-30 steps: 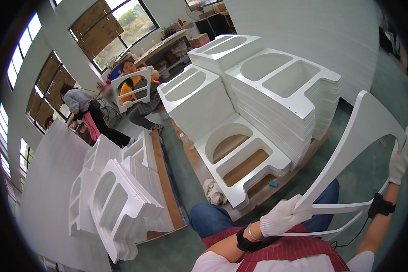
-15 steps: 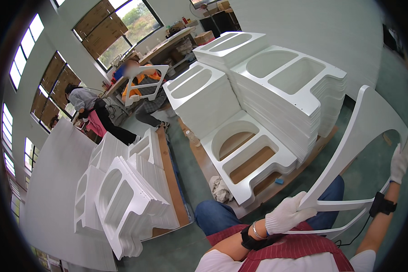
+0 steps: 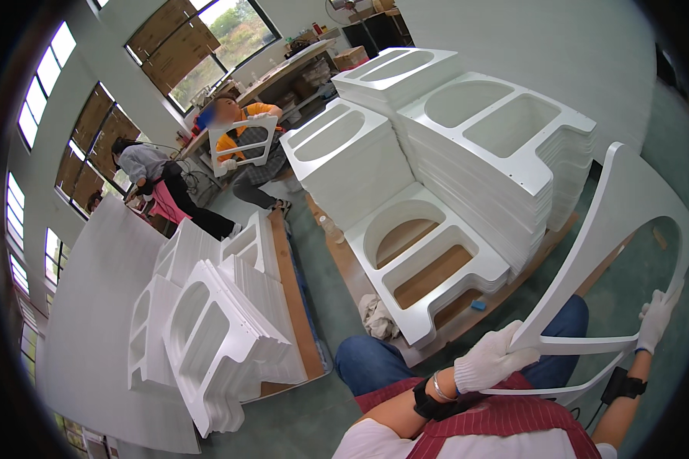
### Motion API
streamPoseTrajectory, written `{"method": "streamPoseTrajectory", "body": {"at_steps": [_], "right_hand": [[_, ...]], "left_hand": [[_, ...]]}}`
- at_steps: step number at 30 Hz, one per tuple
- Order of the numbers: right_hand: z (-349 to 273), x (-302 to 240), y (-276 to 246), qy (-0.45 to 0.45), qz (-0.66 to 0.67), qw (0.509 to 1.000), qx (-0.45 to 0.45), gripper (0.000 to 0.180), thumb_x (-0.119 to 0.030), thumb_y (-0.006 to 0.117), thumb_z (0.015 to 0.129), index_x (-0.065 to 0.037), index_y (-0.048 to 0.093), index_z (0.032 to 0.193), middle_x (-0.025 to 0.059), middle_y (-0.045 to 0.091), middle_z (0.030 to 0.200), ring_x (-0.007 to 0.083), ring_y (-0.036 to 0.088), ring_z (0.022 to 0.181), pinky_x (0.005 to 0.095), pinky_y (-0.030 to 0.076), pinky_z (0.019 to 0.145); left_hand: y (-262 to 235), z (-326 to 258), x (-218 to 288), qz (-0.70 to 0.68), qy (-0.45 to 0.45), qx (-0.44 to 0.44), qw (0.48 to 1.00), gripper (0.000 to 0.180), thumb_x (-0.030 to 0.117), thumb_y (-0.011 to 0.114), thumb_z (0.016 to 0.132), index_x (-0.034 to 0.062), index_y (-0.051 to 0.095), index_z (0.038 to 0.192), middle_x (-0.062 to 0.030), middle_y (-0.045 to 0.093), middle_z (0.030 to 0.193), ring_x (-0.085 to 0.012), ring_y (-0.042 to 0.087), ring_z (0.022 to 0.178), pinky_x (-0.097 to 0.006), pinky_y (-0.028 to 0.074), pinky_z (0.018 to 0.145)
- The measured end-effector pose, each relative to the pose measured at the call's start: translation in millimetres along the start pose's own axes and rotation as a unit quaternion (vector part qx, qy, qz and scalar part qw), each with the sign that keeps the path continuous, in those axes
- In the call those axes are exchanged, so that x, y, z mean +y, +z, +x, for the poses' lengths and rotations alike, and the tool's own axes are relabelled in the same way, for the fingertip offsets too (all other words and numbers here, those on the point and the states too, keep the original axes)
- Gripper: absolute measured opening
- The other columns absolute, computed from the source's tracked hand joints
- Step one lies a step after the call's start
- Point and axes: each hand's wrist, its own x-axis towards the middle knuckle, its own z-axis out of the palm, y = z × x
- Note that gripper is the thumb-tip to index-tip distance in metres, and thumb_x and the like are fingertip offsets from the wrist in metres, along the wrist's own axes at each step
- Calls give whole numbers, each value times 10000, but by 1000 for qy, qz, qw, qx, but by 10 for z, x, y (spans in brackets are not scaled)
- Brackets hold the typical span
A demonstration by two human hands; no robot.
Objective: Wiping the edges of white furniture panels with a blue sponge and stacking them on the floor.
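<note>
A: What step is in hand here?

B: I'd say lifting one white cut-out panel for handling. It stands tilted over the person's lap, well apart from the tall panel stacks on the wooden pallet.

A: And the hands?

B: Both gloved. The left hand is clenched round the panel's lower corner, forearm coming up from the lower edge. The right hand reaches up with its fingers curled on the inner edge of the big opening.

A: What does the next move call for?

B: As I judge it, a steady two-handed grip, since the thin bars at the bottom look easy to flex. A blue block lies just beside the low stack, and a leaning stack stands to the left
</note>
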Motion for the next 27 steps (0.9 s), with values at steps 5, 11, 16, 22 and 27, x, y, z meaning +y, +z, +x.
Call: {"method": "streamPoseTrajectory", "body": {"at_steps": [5, 11, 16, 22, 27], "right_hand": [[-423, -76, -86, -16, 28, 998, 54, 561, -258, 549, 1018, -238, 345, 1541, 22, 555, 942, 52, 428, 532, 207, 352, 435], [-558, -120, -237, 0, 56, 997, 56, 443, -357, 596, 1011, -229, 508, 1425, -56, 413, 743, 10, 306, 480, 182, 247, 402], [-640, -184, -164, 16, 78, 995, 61, 414, -362, 601, 1009, -181, 560, 1378, -81, 356, 680, 8, 273, 474, 187, 224, 401], [-591, -71, -138, 49, 104, 993, 36, 465, -440, 626, 985, -132, 585, 1332, -82, 320, 658, 14, 283, 481, 193, 231, 424], [-580, 54, -163, 59, 125, 990, 27, 411, -447, 634, 979, -121, 619, 1228, -80, 308, 653, 22, 285, 488, 202, 233, 429]], "left_hand": [[38, 14, -114, 5, 101, 16, 995, 359, 245, 709, 919, 35, 583, 1181, -58, 634, 887, -141, 581, 727, -304, 488, 705], [-21, -4, -127, 65, 71, -17, 995, 332, 270, 705, 928, 11, 605, 1110, -102, 555, 930, -208, 578, 860, -319, 466, 791], [-41, 1, -154, 34, 82, -13, 996, 383, 281, 711, 918, 34, 577, 1178, -77, 600, 921, -173, 585, 827, -314, 480, 762], [-74, -19, -98, -13, 7, -25, 1000, 388, 287, 713, 913, 56, 557, 1184, -44, 627, 891, -103, 577, 748, -267, 473, 663], [-62, -3, -176, 11, 34, -9, 999, 378, 294, 712, 915, 59, 559, 1168, -39, 623, 882, -105, 569, 732, -267, 472, 661]]}}
